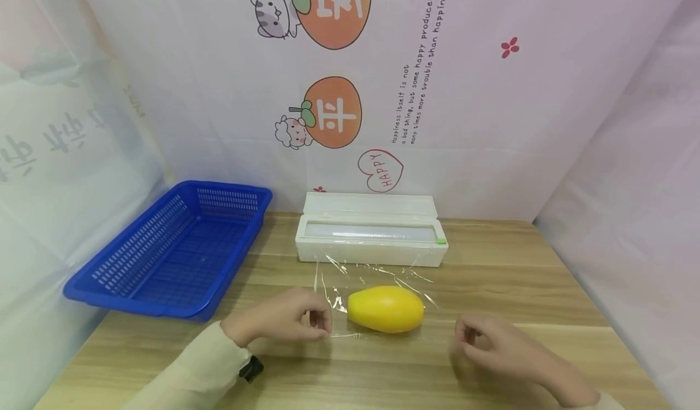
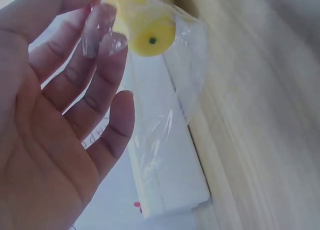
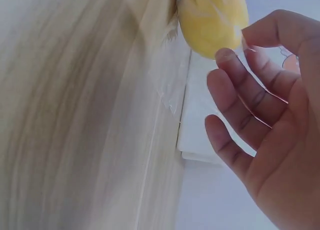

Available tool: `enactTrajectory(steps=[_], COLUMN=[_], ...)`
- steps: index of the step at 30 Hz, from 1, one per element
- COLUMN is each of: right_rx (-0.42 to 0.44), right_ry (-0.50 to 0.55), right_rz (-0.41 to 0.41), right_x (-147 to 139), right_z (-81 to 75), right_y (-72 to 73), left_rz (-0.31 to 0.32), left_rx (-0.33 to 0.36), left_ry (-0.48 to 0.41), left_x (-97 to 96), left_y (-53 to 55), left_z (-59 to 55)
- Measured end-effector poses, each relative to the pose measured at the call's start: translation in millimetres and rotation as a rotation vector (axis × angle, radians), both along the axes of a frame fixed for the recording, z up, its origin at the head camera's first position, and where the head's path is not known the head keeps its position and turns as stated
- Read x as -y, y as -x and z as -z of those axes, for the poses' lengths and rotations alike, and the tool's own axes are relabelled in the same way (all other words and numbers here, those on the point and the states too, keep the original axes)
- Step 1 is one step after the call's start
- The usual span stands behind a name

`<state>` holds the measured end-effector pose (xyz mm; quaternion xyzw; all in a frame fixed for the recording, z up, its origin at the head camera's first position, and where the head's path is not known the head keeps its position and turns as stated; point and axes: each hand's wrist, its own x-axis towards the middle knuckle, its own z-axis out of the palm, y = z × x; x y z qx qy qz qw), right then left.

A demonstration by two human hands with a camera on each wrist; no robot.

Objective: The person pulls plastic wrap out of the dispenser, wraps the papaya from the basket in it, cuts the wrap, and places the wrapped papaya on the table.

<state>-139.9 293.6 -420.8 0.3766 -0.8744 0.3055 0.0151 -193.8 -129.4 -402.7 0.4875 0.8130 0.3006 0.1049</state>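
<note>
A yellow papaya point(image 1: 386, 309) lies on its side on the wooden table, between my two hands. Clear cling film point(image 1: 341, 282) stretches from the long white dispenser box point(image 1: 372, 254) toward me and overlaps the papaya in the wrist views. My left hand point(image 1: 290, 319), left of the papaya's narrow end, pinches the film; crumpled film shows at its fingertips point(image 2: 112, 42). To the right of the papaya, my right hand point(image 1: 500, 346) has thumb and forefinger together on a small bit of film, its other fingers loosely bent.
The dispenser's lid point(image 1: 369, 205) stands raised against the printed backdrop, and a green slider point(image 1: 440, 240) sits at its right end. A blue plastic basket point(image 1: 197, 255) takes up the table's left side. White cloth point(image 1: 629, 155) hangs along both sides.
</note>
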Motion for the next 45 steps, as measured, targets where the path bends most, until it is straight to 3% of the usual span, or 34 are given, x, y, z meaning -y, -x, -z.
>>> enactTrajectory(steps=[7,19,26,33,41,45], right_rx=[-0.015,0.039,0.184,0.393,0.514,0.558], right_ry=[0.069,0.171,0.25,0.337,0.396,0.387], right_rz=[0.048,0.174,0.297,0.402,0.408,0.41], right_x=[-0.8,2.4,7.0,11.2,20.4,22.8], right_z=[3.5,11.7,21.0,30.9,35.7,38.0], right_y=[10.7,23.4,32.2,40.2,50.4,54.8], left_rz=[-0.025,-0.18,-0.247,-0.318,-0.367,-0.359], left_rx=[-0.002,0.055,0.181,0.212,0.25,0.245], left_ry=[-0.082,-0.163,-0.222,-0.228,-0.221,-0.224], left_x=[-0.7,-7.6,-12.9,-17.4,-17.6,-15.1], left_y=[10.7,25.8,33.1,44.0,55.5,58.7], left_z=[0.6,3.3,8.5,19.5,34.1,39.8])
